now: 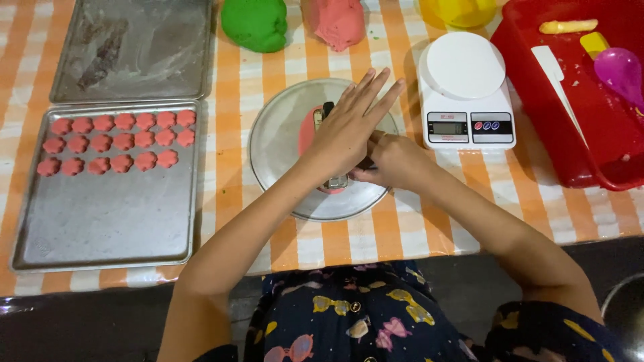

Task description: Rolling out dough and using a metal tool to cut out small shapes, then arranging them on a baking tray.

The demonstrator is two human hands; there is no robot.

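at the far left lie two metal baking trays: the upper tray (134, 47) holds only smears of flour, and the lower tray (100, 221) just below it carries three rows of small pink flower-shaped dough pieces (114, 142) along its top end. both sit on an orange and white checked tablecloth (302, 245). further right, at the top edge, a green lump of dough (256, 23) sits beside a pink lump of dough (337, 22). below them is a round metal plate (275, 144) with a flattened pink dough sheet (307, 131) on it. the left hand (345, 127) lies flat over this sheet, fingers stretched straight and close together, palm pressing down on a small metal cutter (335, 181) whose ends show above and below the hand; it grips nothing. the right hand (392, 161) is touching the left at its side, fingers curled in narrow, seemingly around a dark part of the cutter, though what exactly it pinches cannot be told. right of the plate stands a white kitchen scale (466, 90), with a yellow lump of dough (459, 10) above it. at the far right a red plastic tub (570, 154) holds a white plastic knife (557, 80), a yellow tool (594, 41) and a purple scoop (620, 70)
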